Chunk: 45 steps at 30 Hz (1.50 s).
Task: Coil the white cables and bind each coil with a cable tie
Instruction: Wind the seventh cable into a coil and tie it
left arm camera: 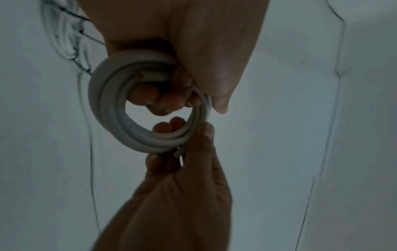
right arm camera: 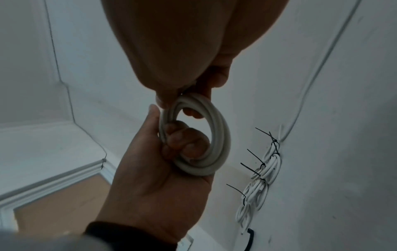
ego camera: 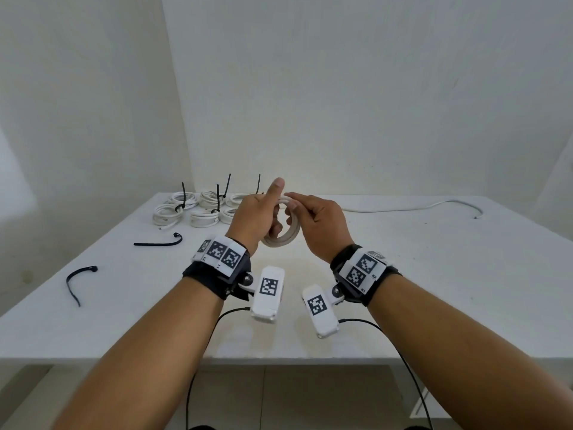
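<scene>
Above the table (ego camera: 403, 274), the left hand (ego camera: 254, 218) curls its fingers through the coil (ego camera: 283, 238) to keep the turns stacked, while the right hand (ego camera: 322, 225) pinches the coil's top, apparently seating the loose end.

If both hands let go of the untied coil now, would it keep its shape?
Probably not. The coil has no tie, and a loose end pokes out beside the right hand. The left hand clamps the loops, suggesting springy cable likely to unwind.

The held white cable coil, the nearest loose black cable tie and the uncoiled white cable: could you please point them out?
held white cable coil (ego camera: 286, 240): head view, lower arc of the loops.
nearest loose black cable tie (ego camera: 72, 285): head view, middle of strap.
uncoiled white cable (ego camera: 403, 208): head view, straight middle stretch.
</scene>
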Tool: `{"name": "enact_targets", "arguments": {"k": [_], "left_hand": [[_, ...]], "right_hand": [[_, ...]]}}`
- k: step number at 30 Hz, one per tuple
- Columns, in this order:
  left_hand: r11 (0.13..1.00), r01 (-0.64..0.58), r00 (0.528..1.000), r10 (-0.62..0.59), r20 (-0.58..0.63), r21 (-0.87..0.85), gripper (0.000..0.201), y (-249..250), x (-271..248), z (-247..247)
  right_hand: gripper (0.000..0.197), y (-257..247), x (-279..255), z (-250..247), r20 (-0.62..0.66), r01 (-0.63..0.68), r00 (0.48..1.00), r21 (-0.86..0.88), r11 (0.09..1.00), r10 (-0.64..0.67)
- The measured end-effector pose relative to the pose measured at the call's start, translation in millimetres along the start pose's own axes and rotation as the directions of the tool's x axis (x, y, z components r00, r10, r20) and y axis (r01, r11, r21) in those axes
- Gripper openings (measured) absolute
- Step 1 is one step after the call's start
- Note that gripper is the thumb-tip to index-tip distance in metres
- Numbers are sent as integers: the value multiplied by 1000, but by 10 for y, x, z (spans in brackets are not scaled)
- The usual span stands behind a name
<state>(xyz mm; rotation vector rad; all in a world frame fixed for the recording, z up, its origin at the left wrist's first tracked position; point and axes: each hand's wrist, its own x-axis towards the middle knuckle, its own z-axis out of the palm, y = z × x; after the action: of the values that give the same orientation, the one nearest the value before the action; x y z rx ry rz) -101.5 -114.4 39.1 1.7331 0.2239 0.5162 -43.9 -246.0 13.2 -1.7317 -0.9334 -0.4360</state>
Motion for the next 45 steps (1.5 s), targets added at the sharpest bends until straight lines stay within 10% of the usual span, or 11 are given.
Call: {"name": "enact_targets", "arguments": {"k": [4,12,18,25,29,35,45], "left_hand": [[840,223,973,-163,162,-495,52,0,-65,-129],[876,131,961,-226,-156,-464,46,-253,-11,-740],[865,63,866,-295,-404,-498,38,-448,-83,-1590],[834,-13,729,-370,-576,-552,31,-659,-263,-2196],[795,-42,672,-426,-606,-605,30,-736,-307,-2312],[764,-34,684,-452,-573,-644,31,-808,-333,-2364],[774,23,749,-433,-502,-633,34,-780,-214,-2086]], "right_hand": [[22,-80,118,145,19,23,1000,-32,999,-23],[25,-303,230,689,329,44,944,-16,999,-36],[35,-340,426,1297,605,-371,769,156,915,209],[19,-340,673,2226,606,47,770,-365,930,199],[25,-298,768,2649,634,65,725,-453,889,270],[37,-185,832,2822,681,57,652,-481,875,333],[22,-49,781,2384,578,-30,755,-442,896,310]]}}
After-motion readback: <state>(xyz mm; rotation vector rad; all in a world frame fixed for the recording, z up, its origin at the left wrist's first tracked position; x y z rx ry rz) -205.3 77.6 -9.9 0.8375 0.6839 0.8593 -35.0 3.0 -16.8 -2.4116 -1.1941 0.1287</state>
